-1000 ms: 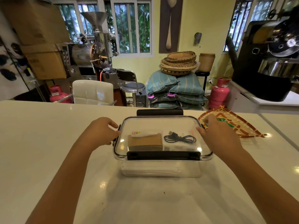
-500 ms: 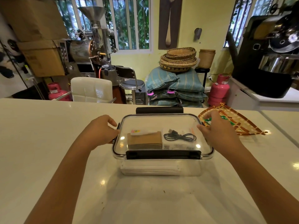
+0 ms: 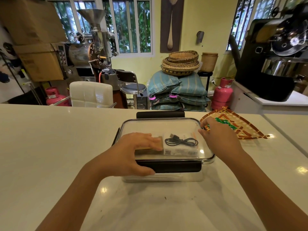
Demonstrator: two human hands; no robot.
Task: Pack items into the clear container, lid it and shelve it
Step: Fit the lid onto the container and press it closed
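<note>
Both hands are on the lid: left hand lies spread, fingers flat on top and thumb at the near black latch; right hand has relaxed fingers touching the 3 o'clock rim, though whether they hook it I cannot tell. One clear rectangular plastic container sits mid-surface, lidded. Latching is in hand; next, press the clasps down. Counted: one container, two visible black latches, one brown card box, one white packet, one coiled black cable. At 2 o'clock lies one woven fan.
</note>
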